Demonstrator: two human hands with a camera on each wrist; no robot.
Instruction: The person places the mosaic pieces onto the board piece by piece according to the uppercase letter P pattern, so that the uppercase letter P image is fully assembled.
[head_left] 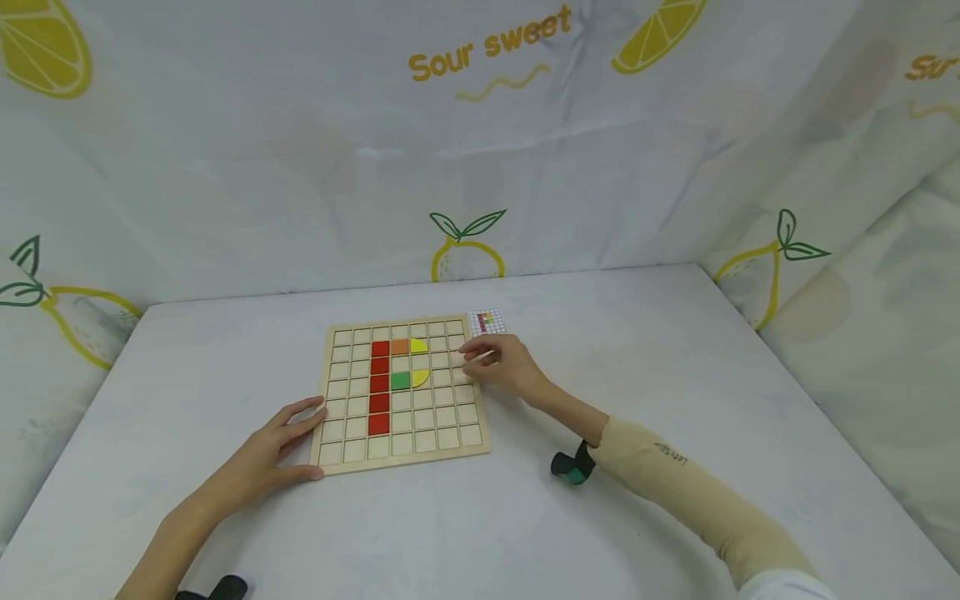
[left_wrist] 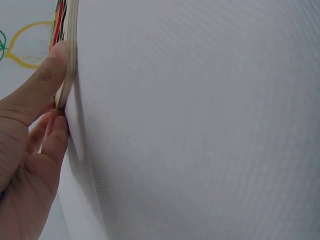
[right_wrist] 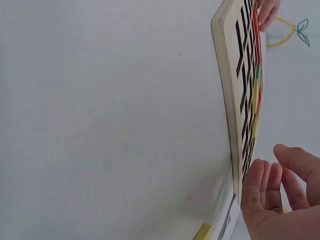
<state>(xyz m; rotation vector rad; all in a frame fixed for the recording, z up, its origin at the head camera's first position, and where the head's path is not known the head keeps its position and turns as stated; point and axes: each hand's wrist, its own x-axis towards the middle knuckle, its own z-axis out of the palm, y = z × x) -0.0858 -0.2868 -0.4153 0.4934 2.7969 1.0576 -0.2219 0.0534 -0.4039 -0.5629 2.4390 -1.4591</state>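
A wooden grid board (head_left: 447,437) lies on the white table. It bears a column of several red squares (head_left: 379,383), an orange square (head_left: 401,347), a green square (head_left: 401,381) and two yellow rounded pieces (head_left: 420,378). My left hand (head_left: 262,454) rests against the board's left edge, thumb near the front corner and fingers farther back. Over the right edge hovers my right hand (head_left: 502,364), its thumb and fingers loosely bent and apart. Nothing shows between them in the right wrist view. A small pattern card (head_left: 487,322) lies at the board's back right corner, partly behind that hand.
In the right wrist view a yellow piece (right_wrist: 202,231) sits on the table near the board's far end. Black wrist gear (head_left: 573,467) hangs under the right forearm. A white lemon-print cloth (head_left: 337,183) stands behind the table (head_left: 450,533).
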